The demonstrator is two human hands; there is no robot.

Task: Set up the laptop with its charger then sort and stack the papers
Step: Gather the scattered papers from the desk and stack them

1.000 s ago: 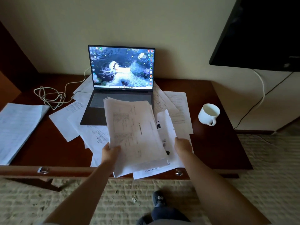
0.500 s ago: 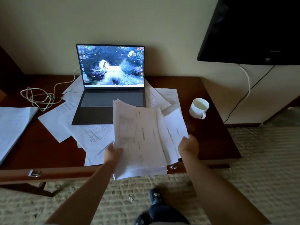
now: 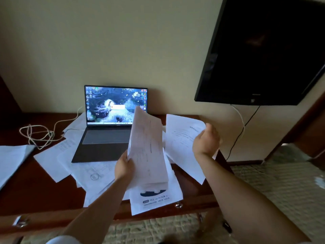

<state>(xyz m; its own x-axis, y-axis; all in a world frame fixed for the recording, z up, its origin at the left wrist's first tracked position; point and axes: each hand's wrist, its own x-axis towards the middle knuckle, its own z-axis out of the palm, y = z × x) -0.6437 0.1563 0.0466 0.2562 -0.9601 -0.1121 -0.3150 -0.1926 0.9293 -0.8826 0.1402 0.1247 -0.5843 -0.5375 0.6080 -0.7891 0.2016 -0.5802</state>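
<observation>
Papers are the main thing here: a thick stack of papers (image 3: 148, 150) is held up above the near part of the desk (image 3: 35, 194), tilted so that its top edge leans to the far side and covers the right lower corner of the laptop (image 3: 112, 124) screen. The left hand (image 3: 124, 167) grips this stack at its lower left edge; the forearm comes up from the near left, and the fingers are curled around the edge, with the thumb on the front side. The right hand (image 3: 206, 140) is raised at the right, its forearm coming from the near right corner, and it holds a separate sheet (image 3: 182, 143) that spreads to the left and down from it. The fingers of this hand look curled on the right edge of the sheet, but the picture is blurred there. Under the stack, a printed sheet (image 3: 154, 199) with a dark shape lies at the near edge of the desk, partly over the edge. More loose sheets (image 3: 58, 161) lie around and under the open laptop, which stands at the far middle of the desk with its screen lit. A white charger cable (image 3: 37, 136) lies coiled at the far left and runs toward the left side of the laptop. Another pile of paper (image 3: 12, 159) lies at the left edge. A dark television (image 3: 263, 50) hangs on the wall at the upper right.
</observation>
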